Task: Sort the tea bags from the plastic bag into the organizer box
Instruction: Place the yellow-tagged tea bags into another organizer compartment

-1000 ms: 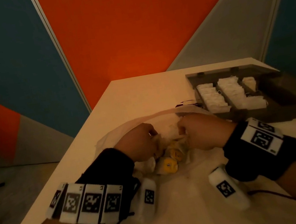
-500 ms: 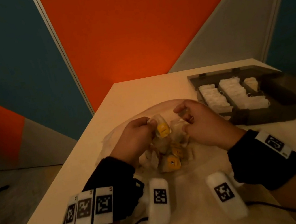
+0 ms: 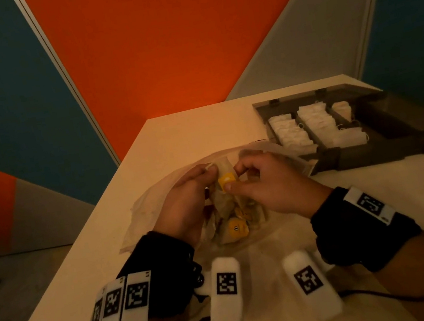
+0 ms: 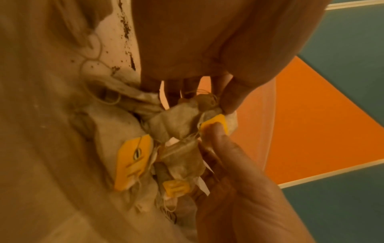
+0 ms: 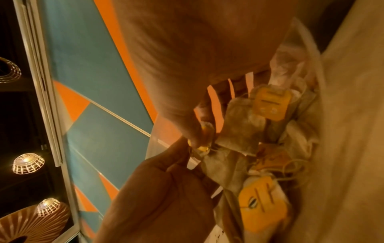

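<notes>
A tea bag (image 3: 223, 166) with a yellow tag (image 3: 227, 179) is held just above the clear plastic bag (image 3: 153, 196) in the middle of the table. My left hand (image 3: 208, 173) pinches its paper pouch (image 4: 178, 121) from the left. My right hand (image 3: 232, 177) pinches the yellow tag (image 4: 216, 123) between thumb and fingers. Several more tea bags (image 3: 236, 228) with yellow tags (image 5: 259, 212) lie tangled inside the plastic bag below my hands. The dark organizer box (image 3: 348, 159) stands open at the back right, with rows of white tea bags (image 3: 318, 128) in its compartments.
The table's left edge (image 3: 87, 234) runs diagonally close to the plastic bag. The box's open lid (image 3: 402, 118) lies to the right of its compartments. A wall panel in orange and teal (image 3: 160, 44) stands behind the table.
My left hand lifted a tea bag up out of the pile in the plastic bag. My right hand has come in and taken hold of its yellow tag.
</notes>
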Demonstrator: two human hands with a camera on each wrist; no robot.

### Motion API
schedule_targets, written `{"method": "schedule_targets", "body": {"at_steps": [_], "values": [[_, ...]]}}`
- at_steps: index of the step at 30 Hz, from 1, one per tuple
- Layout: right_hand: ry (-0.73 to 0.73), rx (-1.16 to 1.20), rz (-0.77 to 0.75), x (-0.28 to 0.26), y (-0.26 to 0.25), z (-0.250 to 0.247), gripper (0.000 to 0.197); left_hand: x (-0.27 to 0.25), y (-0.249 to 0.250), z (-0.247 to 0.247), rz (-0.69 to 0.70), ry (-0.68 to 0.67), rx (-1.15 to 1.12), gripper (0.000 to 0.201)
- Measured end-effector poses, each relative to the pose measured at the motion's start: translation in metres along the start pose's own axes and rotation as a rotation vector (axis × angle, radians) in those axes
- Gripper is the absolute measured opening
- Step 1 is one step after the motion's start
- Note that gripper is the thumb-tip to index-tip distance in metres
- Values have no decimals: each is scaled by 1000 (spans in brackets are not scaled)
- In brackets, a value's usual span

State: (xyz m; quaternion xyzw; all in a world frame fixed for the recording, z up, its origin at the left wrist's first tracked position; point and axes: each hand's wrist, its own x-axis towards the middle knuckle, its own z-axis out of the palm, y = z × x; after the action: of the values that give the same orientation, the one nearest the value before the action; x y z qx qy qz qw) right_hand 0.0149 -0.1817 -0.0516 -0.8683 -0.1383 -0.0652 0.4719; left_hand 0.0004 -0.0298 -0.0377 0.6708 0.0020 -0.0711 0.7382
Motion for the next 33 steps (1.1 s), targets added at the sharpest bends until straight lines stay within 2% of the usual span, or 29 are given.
{"method": "schedule_targets", "body": {"at_steps": [2, 5, 8, 11, 18, 23, 27, 30, 33], "values": [[44, 48, -10, 1, 1, 1, 17, 1, -1, 1, 8, -9, -11, 14], [159, 199, 55, 4, 2, -4, 13, 3, -4, -3, 26, 17, -22, 9], [207, 253, 104, 4, 2, -7, 10, 6, -9, -10, 45, 25, 44, 24], [205, 213, 79, 3, 3, -6, 9, 6, -11, -11, 60, 14, 106, 30], [288, -9, 55, 7, 15, -7, 27, 3, -11, -14, 123, 20, 247, 51], [288, -73, 63, 4, 12, -9, 18, -1, -8, -18, 15, -73, 367, 61], [216, 44, 12, 2, 7, -7, 11, -2, -5, -20, -21, -138, 573, 69], [195, 39, -3, 2, 6, -7, 19, -1, -7, -20, 15, -104, 586, 56], [215, 37, -24, 3, 7, -8, 22, 2, -11, -23, 52, 43, 487, 33]]}}
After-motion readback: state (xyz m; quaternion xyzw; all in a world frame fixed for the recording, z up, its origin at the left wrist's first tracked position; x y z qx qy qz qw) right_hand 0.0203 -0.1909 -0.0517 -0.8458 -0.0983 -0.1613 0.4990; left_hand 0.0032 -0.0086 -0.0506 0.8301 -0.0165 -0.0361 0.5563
